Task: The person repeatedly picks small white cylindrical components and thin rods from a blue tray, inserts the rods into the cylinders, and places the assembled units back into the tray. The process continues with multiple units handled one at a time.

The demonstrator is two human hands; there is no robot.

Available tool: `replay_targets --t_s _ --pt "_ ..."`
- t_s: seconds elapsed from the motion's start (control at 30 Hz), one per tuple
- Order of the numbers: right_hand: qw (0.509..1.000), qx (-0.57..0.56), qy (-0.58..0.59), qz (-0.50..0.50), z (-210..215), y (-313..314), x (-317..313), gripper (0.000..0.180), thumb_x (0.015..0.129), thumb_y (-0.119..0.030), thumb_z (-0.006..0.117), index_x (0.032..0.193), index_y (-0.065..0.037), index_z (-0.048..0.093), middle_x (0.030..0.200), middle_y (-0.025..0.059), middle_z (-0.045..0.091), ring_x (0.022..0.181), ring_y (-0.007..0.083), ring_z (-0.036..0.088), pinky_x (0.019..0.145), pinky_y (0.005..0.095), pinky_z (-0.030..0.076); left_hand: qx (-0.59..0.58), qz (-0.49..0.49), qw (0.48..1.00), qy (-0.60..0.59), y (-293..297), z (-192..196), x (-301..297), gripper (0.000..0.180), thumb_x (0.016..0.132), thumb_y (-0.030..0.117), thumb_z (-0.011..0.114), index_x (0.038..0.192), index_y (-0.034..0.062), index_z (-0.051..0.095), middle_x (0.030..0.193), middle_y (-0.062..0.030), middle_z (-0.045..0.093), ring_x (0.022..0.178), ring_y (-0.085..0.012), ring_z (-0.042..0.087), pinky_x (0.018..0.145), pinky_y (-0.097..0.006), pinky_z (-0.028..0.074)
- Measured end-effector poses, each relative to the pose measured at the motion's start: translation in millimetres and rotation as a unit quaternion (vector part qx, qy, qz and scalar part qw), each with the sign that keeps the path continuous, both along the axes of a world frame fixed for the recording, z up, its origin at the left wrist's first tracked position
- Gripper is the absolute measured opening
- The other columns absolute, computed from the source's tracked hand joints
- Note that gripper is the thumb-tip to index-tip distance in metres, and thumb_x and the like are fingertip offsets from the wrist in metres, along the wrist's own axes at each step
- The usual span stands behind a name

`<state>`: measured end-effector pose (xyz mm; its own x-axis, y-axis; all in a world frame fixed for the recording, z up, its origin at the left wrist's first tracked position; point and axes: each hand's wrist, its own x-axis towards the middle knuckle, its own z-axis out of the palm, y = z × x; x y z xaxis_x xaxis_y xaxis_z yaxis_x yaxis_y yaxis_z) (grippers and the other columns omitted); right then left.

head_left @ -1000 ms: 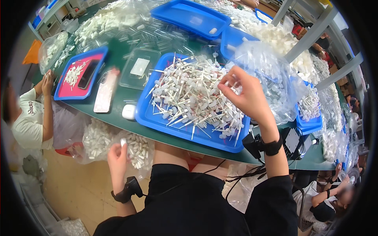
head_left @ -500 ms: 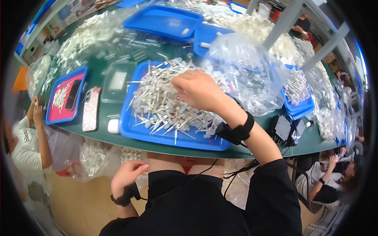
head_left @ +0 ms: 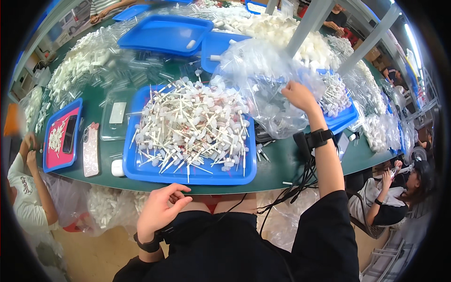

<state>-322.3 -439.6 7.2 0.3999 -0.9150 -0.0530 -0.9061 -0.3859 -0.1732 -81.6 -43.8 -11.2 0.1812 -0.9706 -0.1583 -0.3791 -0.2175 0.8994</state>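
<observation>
Beside blue tray (head_left: 141, 171), right hand (head_left: 298, 95) seemingly gripping plastic bag (head_left: 263, 75), left hand (head_left: 159, 209) empty.

Black short-sleeved top on the person, forearms bare. On the right wrist sits a black strap (head_left: 318, 139) with a small black box, and thin black cables (head_left: 300, 181) trail down from it. The left wrist wears a matching black band (head_left: 148, 245). Both hands are bare.
</observation>
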Motion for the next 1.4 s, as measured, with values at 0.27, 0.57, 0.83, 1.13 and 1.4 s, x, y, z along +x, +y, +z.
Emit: replay_targets --t_s 0.27,0.57,0.83,1.13,1.4 --pt "0.983 0.061 0.161 0.061 36.9 7.1 41.2 0.043 0.083 -0.038 0.048 0.105 -0.005 0.065 0.109 0.0188 0.064 0.104 0.0349 0.060 0.087 0.0421 0.047 0.023 0.050 0.998 0.001 5.6 -13.4 7.6 0.014 0.083 0.011 0.066 0.090 -0.0022 0.065 0.072 -0.0093 0.067 0.065 -0.0151 0.065 0.060 -0.025 0.049" --pt "0.959 -0.121 -0.146 0.210 76.3 -68.2 167.5 0.029 0.075 -0.032 0.062 0.090 -0.008 0.068 0.093 0.0157 0.067 0.087 0.0324 0.064 0.078 0.0420 0.049 0.092 0.081 0.990 0.073 5.1 -16.8 16.9 0.017 0.083 0.015 0.068 0.078 -0.0011 0.067 0.058 -0.0052 0.064 0.054 -0.0091 0.063 0.049 -0.020 0.045" --pt "0.972 -0.152 -0.045 0.173 -18.2 -116.1 222.5 0.031 0.075 -0.015 0.058 0.105 -0.011 0.066 0.103 0.0140 0.067 0.100 0.0301 0.062 0.086 0.0403 0.049 0.080 0.049 0.995 0.032 8.7 -19.6 16.4 0.019 0.082 0.022 0.069 0.082 0.0031 0.068 0.062 -0.0052 0.066 0.054 -0.0129 0.063 0.052 -0.024 0.047" --pt "0.968 -0.227 0.054 0.087 -24.9 -118.3 240.8 0.018 0.080 -0.014 0.057 0.091 -0.010 0.071 0.096 0.0131 0.069 0.089 0.0317 0.067 0.074 0.0415 0.054 0.070 0.033 0.997 0.010 7.6 -4.7 13.1 0.020 0.083 0.023 0.067 0.087 0.0039 0.067 0.068 -0.0088 0.066 0.061 -0.0190 0.065 0.058 -0.027 0.050" --pt "0.958 -0.242 0.070 0.138 -32.4 -134.8 225.9 0.021 0.081 -0.018 0.055 0.092 -0.012 0.072 0.092 0.0103 0.070 0.088 0.0277 0.068 0.072 0.0410 0.054 -0.001 0.032 0.997 0.075 13.9 1.5 11.3 0.013 0.085 0.009 0.063 0.094 -0.0009 0.066 0.078 -0.0079 0.069 0.072 -0.0127 0.066 0.066 -0.024 0.050"
